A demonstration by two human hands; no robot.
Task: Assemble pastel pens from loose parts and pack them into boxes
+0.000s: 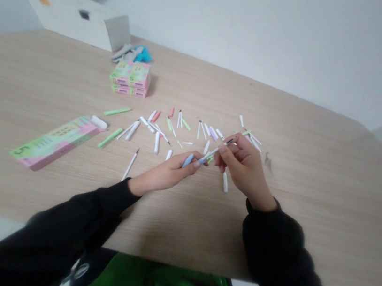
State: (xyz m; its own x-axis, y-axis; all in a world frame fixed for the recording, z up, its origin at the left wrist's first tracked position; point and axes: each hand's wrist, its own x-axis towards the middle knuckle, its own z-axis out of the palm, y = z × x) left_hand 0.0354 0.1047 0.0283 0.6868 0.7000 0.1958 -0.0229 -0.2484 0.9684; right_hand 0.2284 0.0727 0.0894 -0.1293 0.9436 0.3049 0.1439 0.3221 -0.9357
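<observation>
Over the table, my left hand (177, 165) is closed around light blue pen parts (187, 160), one end poking out by the thumb. My right hand (246, 165) pinches a thin white pen refill (213, 153) near its dark tip. The refill slants down to the left and meets the blue piece at my left fingertips; whether it sits inside cannot be made out. Pen parts lie scattered just beyond both hands, among them a white barrel (157, 142), a green cap (185, 124) and a loose refill (130, 164). A white piece (225, 182) rests below my right hand.
A long green and pink box (59, 139) lies at the left, beside two green pens (110, 137). Stacked small boxes (130, 77) stand farther back, with a grey and blue cloth (132, 53) behind them. A white carton (116, 33) is against the wall.
</observation>
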